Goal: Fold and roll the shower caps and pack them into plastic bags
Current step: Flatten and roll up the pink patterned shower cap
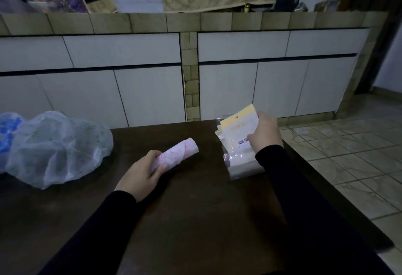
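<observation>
A pink shower cap, rolled into a tight tube [182, 150], lies slanted over the dark wooden table [195, 209]; my left hand [142, 173] grips its near end with fingers curled round it. To the right, a stack of clear plastic bags with yellow header cards [238, 142] rests near the table's right edge. My right hand [265, 132] holds the top bag by its right side, lifting its yellow end. A loose heap of unrolled shower caps, white-green and blue [56, 146], sits at the table's left.
White cabinet doors [130, 92] with a tan tiled counter rim stand just behind the table. A pale tiled floor [352, 148] drops away to the right of the table's edge.
</observation>
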`<state>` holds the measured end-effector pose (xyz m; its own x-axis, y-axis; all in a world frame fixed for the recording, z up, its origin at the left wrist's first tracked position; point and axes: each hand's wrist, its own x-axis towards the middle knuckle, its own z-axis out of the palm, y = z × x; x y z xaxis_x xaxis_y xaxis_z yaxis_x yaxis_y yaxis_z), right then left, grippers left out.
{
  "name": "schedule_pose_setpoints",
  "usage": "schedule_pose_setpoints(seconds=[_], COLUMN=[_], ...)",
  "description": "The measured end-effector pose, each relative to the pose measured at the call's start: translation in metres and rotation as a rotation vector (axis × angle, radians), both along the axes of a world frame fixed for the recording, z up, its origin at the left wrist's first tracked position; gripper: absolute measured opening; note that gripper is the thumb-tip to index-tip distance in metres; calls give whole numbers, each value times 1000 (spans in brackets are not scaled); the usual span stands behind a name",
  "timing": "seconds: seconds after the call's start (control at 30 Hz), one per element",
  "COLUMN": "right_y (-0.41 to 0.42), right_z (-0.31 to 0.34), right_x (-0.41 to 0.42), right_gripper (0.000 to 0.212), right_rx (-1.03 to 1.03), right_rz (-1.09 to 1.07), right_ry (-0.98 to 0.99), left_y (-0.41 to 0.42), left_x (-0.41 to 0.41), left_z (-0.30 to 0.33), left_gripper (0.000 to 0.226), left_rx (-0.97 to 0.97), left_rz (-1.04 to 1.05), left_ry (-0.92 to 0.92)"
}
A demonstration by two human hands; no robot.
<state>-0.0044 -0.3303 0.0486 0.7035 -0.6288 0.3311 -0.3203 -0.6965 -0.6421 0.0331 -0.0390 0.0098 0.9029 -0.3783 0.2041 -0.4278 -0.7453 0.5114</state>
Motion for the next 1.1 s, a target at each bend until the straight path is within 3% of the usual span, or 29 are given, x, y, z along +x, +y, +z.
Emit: schedule_pose_setpoints(seconds=[0.37, 0.5, 0.63, 0.73, 0.87, 1.0, 1.1], right_y=[55, 82, 115, 127, 130, 129, 121], right_z=[59, 43, 4, -20, -34, -37, -29], right_x=[-7, 11, 20, 23, 27, 25, 20], right_gripper=[58, 66, 64, 62, 64, 32, 12], right_rx=[201, 407, 456, 375, 102, -170, -27], right_rz=[267, 356, 364, 377, 395, 459, 737], right_ry=[-303, -162, 87, 248, 302, 243, 260], left_y=[17, 25, 34, 43, 49, 54, 57], left_x=[11, 10, 14, 18, 21, 26, 29], left_z=[-7, -6, -8, -12, -13, -14, -17], left_gripper=[46, 51, 50, 49, 49, 44, 43], left_rx=[-258, -417, -463, -408, -377, -307, -259], left_rz=[86, 101, 153, 173, 98, 46, 66], left_ry=[-11, -60, -51, -21, 36, 38, 44])
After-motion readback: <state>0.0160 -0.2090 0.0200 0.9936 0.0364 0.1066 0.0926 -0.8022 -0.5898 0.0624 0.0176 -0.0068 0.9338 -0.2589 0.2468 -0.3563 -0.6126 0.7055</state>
